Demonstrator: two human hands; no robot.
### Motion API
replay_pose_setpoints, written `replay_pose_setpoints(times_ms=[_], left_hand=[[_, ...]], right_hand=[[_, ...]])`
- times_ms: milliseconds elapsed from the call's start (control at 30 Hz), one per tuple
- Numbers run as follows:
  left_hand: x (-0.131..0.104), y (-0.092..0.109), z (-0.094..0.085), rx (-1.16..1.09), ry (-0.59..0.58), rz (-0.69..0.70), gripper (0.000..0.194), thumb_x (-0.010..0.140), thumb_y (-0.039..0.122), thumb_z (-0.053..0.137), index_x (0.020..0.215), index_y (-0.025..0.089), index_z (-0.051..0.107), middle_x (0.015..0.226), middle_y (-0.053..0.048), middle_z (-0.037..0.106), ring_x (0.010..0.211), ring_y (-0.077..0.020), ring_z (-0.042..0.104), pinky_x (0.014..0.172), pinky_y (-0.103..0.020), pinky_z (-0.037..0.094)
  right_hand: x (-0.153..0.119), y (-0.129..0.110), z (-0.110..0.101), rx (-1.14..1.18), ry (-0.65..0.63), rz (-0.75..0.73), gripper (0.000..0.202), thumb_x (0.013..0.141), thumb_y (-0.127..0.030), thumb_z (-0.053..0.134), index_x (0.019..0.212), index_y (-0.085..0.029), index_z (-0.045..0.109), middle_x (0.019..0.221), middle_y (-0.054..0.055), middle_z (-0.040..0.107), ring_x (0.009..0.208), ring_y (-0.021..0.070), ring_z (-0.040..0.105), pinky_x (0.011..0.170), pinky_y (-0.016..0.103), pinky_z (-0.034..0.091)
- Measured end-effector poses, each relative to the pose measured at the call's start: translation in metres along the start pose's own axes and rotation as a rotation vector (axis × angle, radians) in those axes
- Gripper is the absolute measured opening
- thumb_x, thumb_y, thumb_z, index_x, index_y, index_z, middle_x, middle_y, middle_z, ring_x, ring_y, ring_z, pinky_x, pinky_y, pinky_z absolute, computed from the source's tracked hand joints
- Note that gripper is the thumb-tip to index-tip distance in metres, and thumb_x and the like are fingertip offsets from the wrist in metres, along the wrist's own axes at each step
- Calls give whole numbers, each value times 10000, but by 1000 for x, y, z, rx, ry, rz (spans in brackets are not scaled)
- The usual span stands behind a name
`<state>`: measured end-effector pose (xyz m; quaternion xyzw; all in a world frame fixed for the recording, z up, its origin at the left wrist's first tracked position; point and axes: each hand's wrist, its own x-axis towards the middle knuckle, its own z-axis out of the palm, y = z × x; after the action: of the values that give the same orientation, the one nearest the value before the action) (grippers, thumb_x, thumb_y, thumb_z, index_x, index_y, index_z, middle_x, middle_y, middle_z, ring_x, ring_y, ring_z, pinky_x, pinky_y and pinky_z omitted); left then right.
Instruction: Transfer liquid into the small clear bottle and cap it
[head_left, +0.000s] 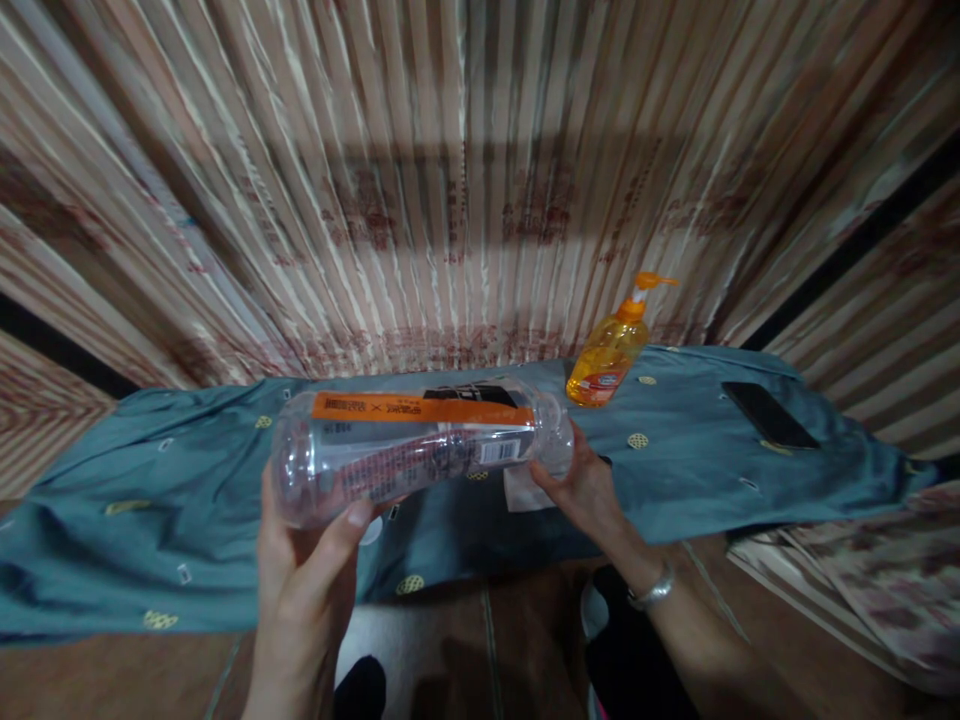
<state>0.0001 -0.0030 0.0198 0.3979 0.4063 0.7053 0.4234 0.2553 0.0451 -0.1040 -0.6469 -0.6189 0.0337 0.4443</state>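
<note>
A large clear plastic bottle (pixel 420 440) with an orange, grey and black label is held sideways above the cloth-covered table. My left hand (pixel 311 560) grips its wide left end from below, with the thumb along the near side. At the narrower right end, my right hand (pixel 577 490) has its fingers around the bottle; some of them are hidden behind it. Below the right end, a small white sheet (pixel 529 490) lies on the cloth, partly covered by my right hand.
A pump bottle (pixel 604 360) of orange liquid stands at the back of the teal patterned cloth (pixel 690 480). Farther right lies a black phone (pixel 770 415). A pleated curtain (pixel 450 200) hangs behind the table, and patterned fabric (pixel 870 580) sits at the lower right.
</note>
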Motion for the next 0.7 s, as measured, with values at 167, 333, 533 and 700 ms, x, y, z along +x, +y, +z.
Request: replay_pose_setpoints(times_ms=[167, 333, 533, 700], left_hand=[[2, -3, -4, 1, 20, -1, 734, 646, 267, 854, 1332, 318, 598, 1125, -69, 697, 970, -264, 701, 778, -411, 641], [8, -9, -11, 14, 5, 17, 717, 621, 259, 873, 1296, 277, 634, 1095, -83, 720, 946, -282, 718, 735, -433, 655], [9, -10, -12, 10, 1, 36, 717, 634, 241, 868, 1306, 315, 629, 1067, -68, 733, 917, -265, 730, 733, -421, 663], [7, -7, -9, 15, 10, 21, 661, 627, 255, 879, 1250, 299, 664, 1000, -48, 733, 873, -239, 732, 732, -411, 671]], right_hand=[[0, -2, -2, 11, -8, 2, 603, 802, -497, 611, 1284, -138, 565, 1069, 149, 754, 936, 303, 739, 805, 433, 606], [-1, -1, 1, -1, 4, 2, 607, 802, -490, 619, 1295, -143, 549, 1060, 141, 757, 935, 295, 740, 800, 409, 607], [-1, 1, 3, -18, 18, 1, 685, 799, -521, 604, 1327, -92, 523, 1072, 176, 751, 944, 312, 740, 802, 434, 608], [0, -1, 0, -13, 7, 6, 648, 809, -535, 602, 1302, -119, 543, 1048, 157, 758, 922, 301, 742, 794, 426, 609]])
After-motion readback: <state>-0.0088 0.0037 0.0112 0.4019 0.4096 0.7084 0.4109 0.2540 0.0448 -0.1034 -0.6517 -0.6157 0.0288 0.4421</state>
